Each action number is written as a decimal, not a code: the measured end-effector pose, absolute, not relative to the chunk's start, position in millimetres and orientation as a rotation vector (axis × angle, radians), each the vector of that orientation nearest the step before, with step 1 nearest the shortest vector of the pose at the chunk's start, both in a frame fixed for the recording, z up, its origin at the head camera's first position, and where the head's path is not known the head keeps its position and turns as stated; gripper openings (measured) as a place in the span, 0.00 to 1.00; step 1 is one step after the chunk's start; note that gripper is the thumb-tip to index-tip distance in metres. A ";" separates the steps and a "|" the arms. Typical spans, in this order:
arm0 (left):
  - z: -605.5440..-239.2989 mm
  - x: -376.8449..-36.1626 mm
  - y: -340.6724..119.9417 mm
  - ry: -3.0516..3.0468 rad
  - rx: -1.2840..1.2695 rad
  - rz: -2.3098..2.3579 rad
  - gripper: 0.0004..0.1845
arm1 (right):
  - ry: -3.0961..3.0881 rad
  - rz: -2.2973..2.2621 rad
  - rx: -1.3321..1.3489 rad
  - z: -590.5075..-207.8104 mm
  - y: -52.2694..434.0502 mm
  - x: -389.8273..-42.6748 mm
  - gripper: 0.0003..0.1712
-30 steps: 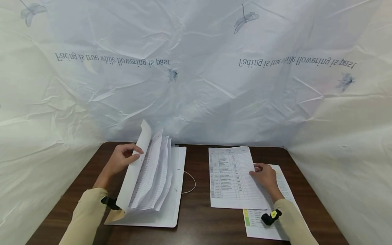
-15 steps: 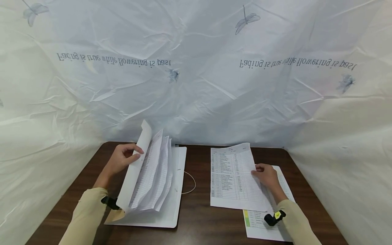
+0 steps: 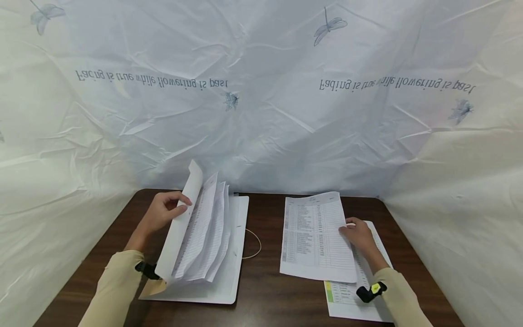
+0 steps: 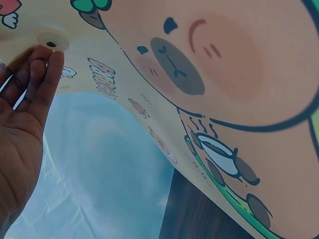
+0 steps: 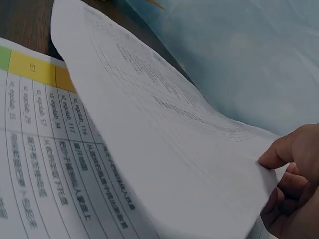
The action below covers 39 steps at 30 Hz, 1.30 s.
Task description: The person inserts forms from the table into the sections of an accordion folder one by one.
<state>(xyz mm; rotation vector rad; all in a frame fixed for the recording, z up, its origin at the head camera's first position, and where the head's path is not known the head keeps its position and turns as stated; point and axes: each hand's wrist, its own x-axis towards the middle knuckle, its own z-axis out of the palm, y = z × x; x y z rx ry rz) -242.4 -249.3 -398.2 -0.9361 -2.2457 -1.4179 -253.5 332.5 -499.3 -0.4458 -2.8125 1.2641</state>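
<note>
On the left, my left hand pinches the raised white cover of a document folder between thumb and fingers. In the left wrist view the cover's outside carries a cartoon bear, and the fingertips lie by a round clear button. Several printed sheets fan upright inside the folder. At the right, my right hand grips the right edge of a printed table sheet. That sheet curves upward in the right wrist view, the thumb on its face. Another sheet with yellow and green cells lies partly beneath it.
A dark wooden table carries everything. From the folder's right edge an elastic loop sticks out. Pale plastic sheeting with printed writing hangs behind the table and along both sides.
The right hand and its printed sheet have shifted slightly to the right, and the sheet has tilted a little. The left hand and the folder stay as they were.
</note>
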 end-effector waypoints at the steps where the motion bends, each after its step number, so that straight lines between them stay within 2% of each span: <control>1: -398.0 -242.5 -249.2 -2.244 -0.937 -1.419 0.07 | -2.808 1.278 -0.456 -498.4 332.4 -253.0 0.29; 12: -395.8 -242.1 -248.4 -2.252 -0.934 -1.417 0.07 | -2.804 1.215 -0.361 -485.3 331.9 -241.8 0.28; 29: -392.4 -239.4 -248.3 -2.262 -0.917 -1.395 0.07 | -2.640 1.399 -0.155 -449.9 323.0 -224.6 0.26; 39: -399.6 -244.9 -252.5 -2.255 -0.916 -1.384 0.08 | -2.598 1.491 -0.141 -433.3 310.3 -219.7 0.27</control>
